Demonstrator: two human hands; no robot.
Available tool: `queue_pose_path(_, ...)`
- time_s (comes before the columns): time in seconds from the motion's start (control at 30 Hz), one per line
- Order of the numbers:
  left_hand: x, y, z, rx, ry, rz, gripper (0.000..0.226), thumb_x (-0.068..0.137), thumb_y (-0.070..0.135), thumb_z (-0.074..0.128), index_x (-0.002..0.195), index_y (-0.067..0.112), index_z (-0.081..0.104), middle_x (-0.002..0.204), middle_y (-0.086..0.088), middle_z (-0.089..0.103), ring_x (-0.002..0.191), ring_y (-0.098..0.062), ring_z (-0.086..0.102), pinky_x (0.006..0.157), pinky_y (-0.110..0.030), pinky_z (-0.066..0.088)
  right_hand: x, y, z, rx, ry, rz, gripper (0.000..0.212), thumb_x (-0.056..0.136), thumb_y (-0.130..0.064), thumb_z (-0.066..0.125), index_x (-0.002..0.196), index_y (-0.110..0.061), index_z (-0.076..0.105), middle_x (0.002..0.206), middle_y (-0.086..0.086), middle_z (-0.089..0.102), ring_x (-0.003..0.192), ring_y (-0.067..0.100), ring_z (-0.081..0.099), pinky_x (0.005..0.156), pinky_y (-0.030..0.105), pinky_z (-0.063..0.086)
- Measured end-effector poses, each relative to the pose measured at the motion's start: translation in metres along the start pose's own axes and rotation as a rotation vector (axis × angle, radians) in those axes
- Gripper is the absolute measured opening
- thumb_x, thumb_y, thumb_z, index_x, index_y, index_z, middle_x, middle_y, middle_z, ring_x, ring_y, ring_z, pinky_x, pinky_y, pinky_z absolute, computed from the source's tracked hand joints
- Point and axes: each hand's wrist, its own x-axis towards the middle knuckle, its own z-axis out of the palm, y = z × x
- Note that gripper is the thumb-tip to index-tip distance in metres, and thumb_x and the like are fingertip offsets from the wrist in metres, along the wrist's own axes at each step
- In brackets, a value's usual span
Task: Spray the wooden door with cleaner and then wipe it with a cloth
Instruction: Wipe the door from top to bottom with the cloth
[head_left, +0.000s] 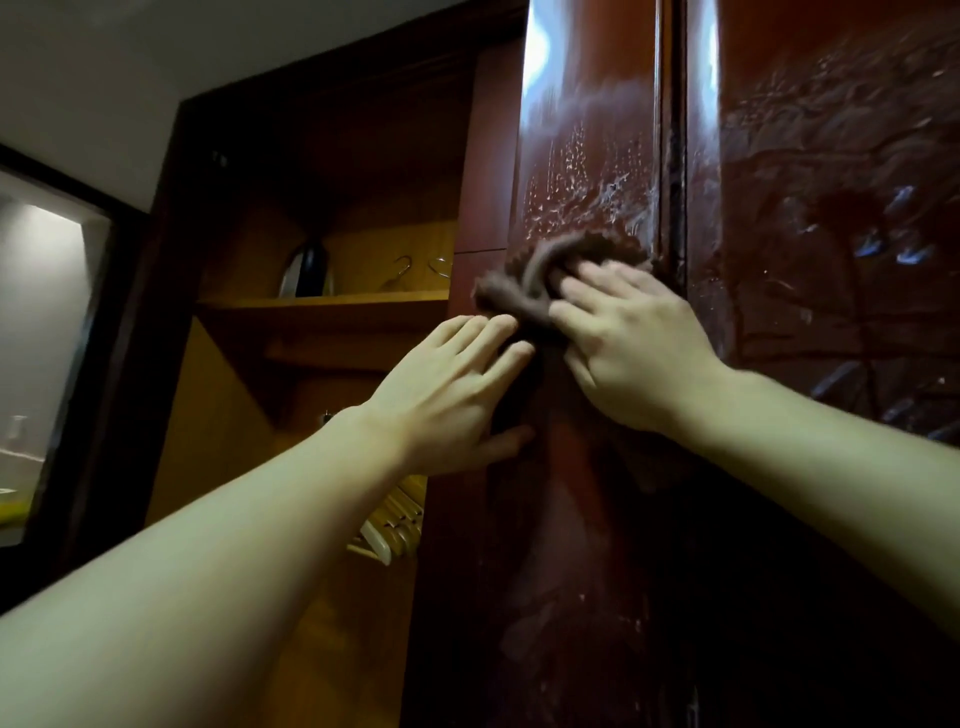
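A glossy reddish-brown wooden door (582, 135) stands upright in front of me, wet with spray droplets and streaks above the cloth. A brown fuzzy cloth (524, 280) is bunched against the door at mid height. My right hand (628, 338) presses the cloth flat onto the wood with spread fingers. My left hand (452, 389) holds the door's left edge just below the cloth, fingers on the front face and thumb lower down. No spray bottle is in view.
A second dark door panel (831, 208) with smeared wet marks lies to the right. To the left, an open wardrobe shows a wooden shelf (322, 304) carrying a dark iron-like object (309, 270), with wooden hangers (395, 519) below. A doorway (41, 322) is at the far left.
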Motion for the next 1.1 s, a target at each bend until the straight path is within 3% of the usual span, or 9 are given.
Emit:
queue_pose_path(0.13,0.008,-0.003,-0.001,-0.061,-0.017,-0.042,0.074,0.079,0.058,0.052,0.128,0.003,0.052,0.135,-0.021,0.049,0.127,-0.037,0.046,0.105,-0.044,0.038,0.047,0.008,0.002,-0.023,-0.141,0.073,0.061,0.08,-0.036,0.025,0.119,-0.009,0.063,0.136,0.015,0.056,0.131,0.035,0.047,0.111,0.05,0.031)
queue_pose_path(0.33,0.01,-0.01,-0.002,-0.026,-0.053,-0.021,0.076,0.082,0.06,0.049,0.131,0.002,0.05,0.135,-0.024,0.049,0.124,-0.037,0.049,0.096,-0.044,0.046,0.04,0.007,0.007,-0.037,-0.116,-0.068,0.053,0.081,-0.035,0.03,0.112,-0.015,0.067,0.129,0.006,0.062,0.119,0.028,0.056,0.102,0.042,0.034)
queue_pose_path(0.47,0.023,-0.015,-0.004,-0.053,-0.05,-0.047,0.081,0.08,0.061,0.047,0.137,0.004,0.046,0.141,-0.021,0.044,0.132,-0.035,0.043,0.106,-0.043,0.04,0.075,0.022,-0.001,-0.076,-0.195,0.082,0.063,0.083,-0.038,0.019,0.128,-0.015,0.056,0.147,0.008,0.046,0.135,0.029,0.039,0.111,0.044,0.025)
queue_pose_path(0.63,0.035,-0.024,-0.008,-0.017,-0.037,-0.078,0.08,0.079,0.064,0.044,0.13,0.002,0.049,0.131,-0.023,0.05,0.118,-0.037,0.053,0.1,-0.042,0.044,0.037,0.01,0.0,0.003,0.015,0.098,0.043,0.081,-0.032,0.034,0.097,-0.01,0.067,0.11,0.011,0.068,0.112,0.033,0.058,0.099,0.044,0.04)
queue_pose_path(0.7,0.037,-0.026,-0.008,-0.01,-0.037,-0.058,0.079,0.079,0.064,0.044,0.129,0.003,0.049,0.127,-0.021,0.051,0.117,-0.036,0.052,0.099,-0.042,0.045,0.022,0.008,0.001,0.008,0.02,0.082,0.04,0.081,-0.031,0.037,0.096,-0.01,0.068,0.108,0.009,0.069,0.11,0.032,0.06,0.098,0.042,0.042)
queue_pose_path(0.8,0.041,-0.025,-0.007,-0.017,-0.029,-0.052,0.078,0.077,0.064,0.045,0.126,0.004,0.052,0.127,-0.021,0.052,0.116,-0.036,0.053,0.096,-0.042,0.046,0.05,0.02,-0.001,-0.063,-0.133,0.061,0.06,0.082,-0.038,0.027,0.12,-0.011,0.065,0.133,0.012,0.059,0.124,0.033,0.052,0.105,0.045,0.036)
queue_pose_path(0.9,0.046,-0.026,-0.008,-0.031,-0.012,-0.058,0.078,0.077,0.063,0.048,0.127,0.004,0.051,0.131,-0.02,0.051,0.12,-0.035,0.052,0.096,-0.041,0.046,0.094,0.033,-0.003,-0.129,-0.284,0.061,0.074,0.082,-0.042,0.01,0.147,-0.018,0.037,0.157,0.008,0.03,0.142,0.03,0.027,0.115,0.046,0.02)
queue_pose_path(1.0,0.049,-0.028,-0.012,-0.013,-0.005,-0.061,0.08,0.079,0.064,0.046,0.132,0.004,0.049,0.134,-0.019,0.049,0.124,-0.034,0.049,0.097,-0.042,0.046,0.11,0.037,-0.001,-0.158,-0.273,0.13,0.066,0.09,-0.041,0.016,0.151,-0.02,0.029,0.16,0.008,0.021,0.143,0.03,0.021,0.116,0.046,0.014)
queue_pose_path(1.1,0.052,-0.029,-0.012,0.01,-0.039,-0.07,0.083,0.078,0.065,0.044,0.134,0.004,0.047,0.136,-0.021,0.047,0.124,-0.035,0.049,0.096,-0.043,0.046,0.085,0.032,0.0,-0.156,-0.212,0.187,0.058,0.094,-0.039,0.026,0.147,-0.017,0.037,0.156,0.011,0.031,0.139,0.033,0.028,0.114,0.046,0.017)
